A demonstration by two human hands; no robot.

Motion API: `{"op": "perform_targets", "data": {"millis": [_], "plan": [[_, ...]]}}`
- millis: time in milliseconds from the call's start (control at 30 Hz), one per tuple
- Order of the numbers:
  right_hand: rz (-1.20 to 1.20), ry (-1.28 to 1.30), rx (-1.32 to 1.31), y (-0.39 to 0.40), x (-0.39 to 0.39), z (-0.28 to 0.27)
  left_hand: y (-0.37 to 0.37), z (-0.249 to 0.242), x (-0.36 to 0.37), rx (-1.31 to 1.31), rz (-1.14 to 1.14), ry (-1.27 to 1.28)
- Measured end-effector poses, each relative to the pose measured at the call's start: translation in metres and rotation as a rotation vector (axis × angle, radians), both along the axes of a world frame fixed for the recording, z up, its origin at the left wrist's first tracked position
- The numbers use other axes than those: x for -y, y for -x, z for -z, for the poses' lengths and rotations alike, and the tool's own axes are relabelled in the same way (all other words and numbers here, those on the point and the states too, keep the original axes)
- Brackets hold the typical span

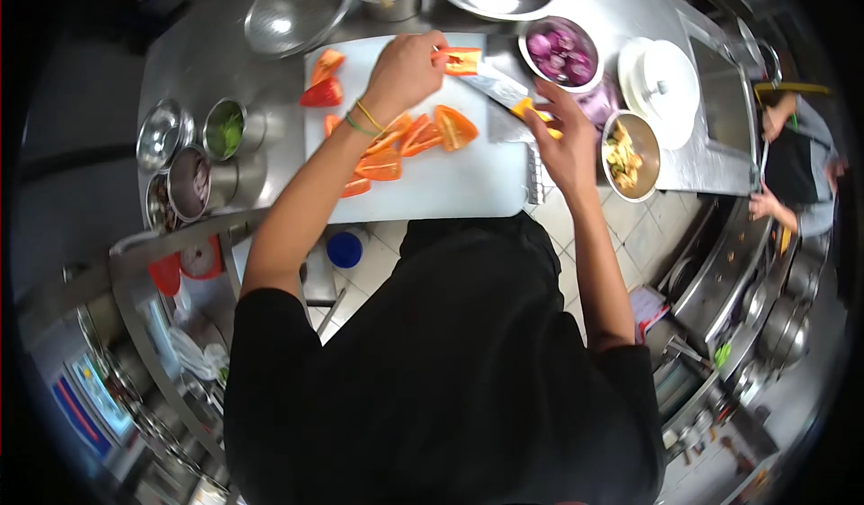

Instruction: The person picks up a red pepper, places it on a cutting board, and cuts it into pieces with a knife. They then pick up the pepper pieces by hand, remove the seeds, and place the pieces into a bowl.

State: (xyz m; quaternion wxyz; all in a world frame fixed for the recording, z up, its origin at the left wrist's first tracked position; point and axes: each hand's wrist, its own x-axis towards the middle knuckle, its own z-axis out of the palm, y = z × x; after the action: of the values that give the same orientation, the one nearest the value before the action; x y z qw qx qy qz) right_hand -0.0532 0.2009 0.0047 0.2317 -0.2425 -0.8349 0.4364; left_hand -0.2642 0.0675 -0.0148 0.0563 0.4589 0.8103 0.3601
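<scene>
My left hand (409,66) pinches a piece of orange-red bell pepper (463,61) above the far side of the white cutting board (468,185). A knife (493,87) with a yellow handle is in my right hand (569,138), thumb and fingers around the handle, at the board's right edge. Its blade points left, its tip close to the held pepper piece. Several cut orange pepper pieces (382,164) lie on the board beneath and beside my left forearm, which hides some of them. A redder pepper piece (322,94) lies at the board's upper left.
Right of the board stand a bowl of purple onions (563,50), a bowl of pale yellow pieces (627,158) and a white lid (661,89). Metal bowls (301,10) line the back. A container of greens (227,130) sits left. Another person (801,163) works at far right.
</scene>
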Motion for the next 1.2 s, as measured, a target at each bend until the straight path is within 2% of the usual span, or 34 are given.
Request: {"op": "perform_targets", "data": {"millis": [67, 167, 233, 467, 533, 667, 733, 800, 833, 867, 933, 1000, 1033, 1133, 1200], "plan": [[0.022, 0.106, -0.017, 0.011, -0.004, -0.012, -0.045, -0.016, -0.026, 0.028, 0.042, -0.055], [-0.018, 0.042, 0.037, 0.004, -0.033, -0.004, -0.094, -0.025, -0.06, -0.026, 0.112, -0.105], [-0.005, -0.048, 0.05, -0.013, -0.051, 0.0, -0.112, -0.024, -0.078, -0.024, 0.133, -0.085], [0.019, 0.001, 0.093, -0.074, -0.117, 0.015, -0.182, -0.017, -0.143, -0.013, 0.138, 0.014], [0.019, 0.059, 0.055, -0.087, -0.137, 0.023, -0.201, -0.014, -0.164, -0.078, 0.124, 0.039], [-0.004, 0.095, 0.037, -0.114, -0.175, 0.05, -0.23, -0.008, -0.198, 0.001, 0.083, 0.099], [0.03, 0.2, 0.056, -0.125, -0.191, 0.052, -0.237, 0.001, -0.208, 0.01, 0.064, 0.1], [-0.048, 0.122, -0.018, -0.132, -0.203, 0.055, -0.237, 0.013, -0.213, 0.312, -0.024, 0.023], [-0.112, 0.087, -0.098, -0.135, -0.207, 0.056, -0.234, 0.018, -0.213, 0.461, -0.044, 0.048], [-0.173, 0.05, -0.178, -0.137, -0.21, 0.056, -0.23, 0.016, -0.214, 0.451, -0.056, 0.058], [-0.248, 0.023, -0.176, -0.142, -0.215, 0.062, -0.23, 0.014, -0.209, 0.718, -0.07, 0.168], [-0.369, -0.221, -0.228, -0.143, -0.219, 0.066, -0.234, 0.008, -0.209, 0.758, -0.072, 0.18], [-0.376, -0.26, -0.235, -0.143, -0.217, 0.067, -0.236, 0.004, -0.209, 0.795, -0.061, 0.182], [-0.331, -0.227, -0.209, -0.144, -0.216, 0.074, -0.24, -0.001, -0.212, 0.863, -0.126, 0.17], [-0.299, -0.196, -0.235, -0.142, -0.215, 0.077, -0.242, 0.001, -0.215, 0.813, -0.136, 0.146]]}}
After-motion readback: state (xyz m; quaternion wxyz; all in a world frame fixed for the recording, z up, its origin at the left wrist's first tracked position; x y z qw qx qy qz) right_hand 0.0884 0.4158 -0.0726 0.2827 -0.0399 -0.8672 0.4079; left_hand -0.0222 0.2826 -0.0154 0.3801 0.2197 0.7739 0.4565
